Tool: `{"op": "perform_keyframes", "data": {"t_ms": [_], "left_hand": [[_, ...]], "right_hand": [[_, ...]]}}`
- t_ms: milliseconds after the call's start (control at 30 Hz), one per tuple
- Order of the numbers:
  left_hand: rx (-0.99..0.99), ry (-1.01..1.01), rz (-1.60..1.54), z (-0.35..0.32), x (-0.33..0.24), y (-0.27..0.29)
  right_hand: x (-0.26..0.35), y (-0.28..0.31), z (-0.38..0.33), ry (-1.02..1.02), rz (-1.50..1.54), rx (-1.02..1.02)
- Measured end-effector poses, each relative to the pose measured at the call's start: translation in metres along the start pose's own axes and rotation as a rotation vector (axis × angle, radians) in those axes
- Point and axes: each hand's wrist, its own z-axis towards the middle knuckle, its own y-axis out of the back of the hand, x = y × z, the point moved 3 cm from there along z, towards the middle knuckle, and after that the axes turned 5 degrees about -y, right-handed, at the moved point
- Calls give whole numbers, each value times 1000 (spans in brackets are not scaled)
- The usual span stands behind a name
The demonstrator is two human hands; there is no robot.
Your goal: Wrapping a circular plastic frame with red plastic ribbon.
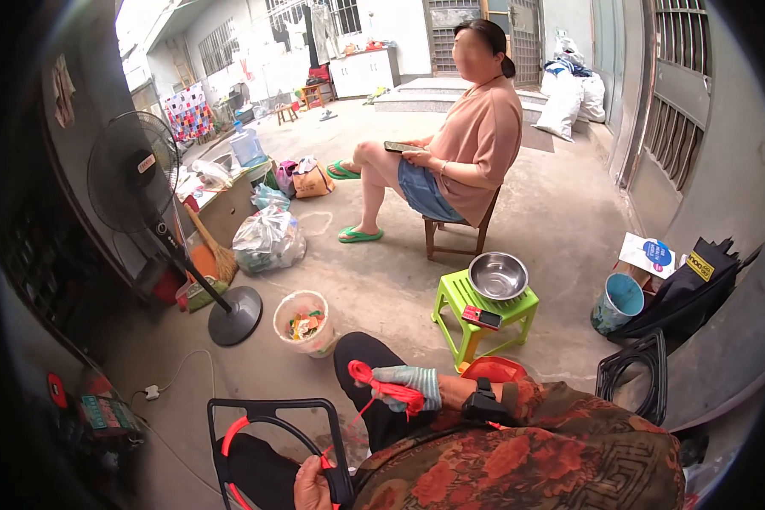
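My left hand, bare, grips the right side of a black rectangular frame with a round ring inside it. Part of that ring is covered in bright red-orange. Up and to the right, my right hand, in a pale striped glove, is closed around a looped bundle of red cord. One strand runs from the bundle down toward the frame. My dark-trousered legs lie beneath both. A black band with a small device sits on my right wrist.
A green stool carries a steel bowl and a red phone. Left of it stand a white bucket and a fan. More black frames rest at the right. A seated person holds a phone.
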Motion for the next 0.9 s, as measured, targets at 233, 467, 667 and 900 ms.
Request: {"op": "perform_keyframes", "data": {"t_ms": [233, 467, 667, 900], "left_hand": [[19, 12, 82, 13, -1, -11], [-4, 11, 114, 22, 2, -9], [75, 19, 217, 7, -6, -37], [52, -18, 207, 0, -2, -36]], "right_hand": [[19, 23, -18, 129, -3, 2], [14, 42, -2, 179, 209, -412], [-8, 28, 26, 95, -615, -310], [-32, -8, 78, 15, -1021, 33]]}}
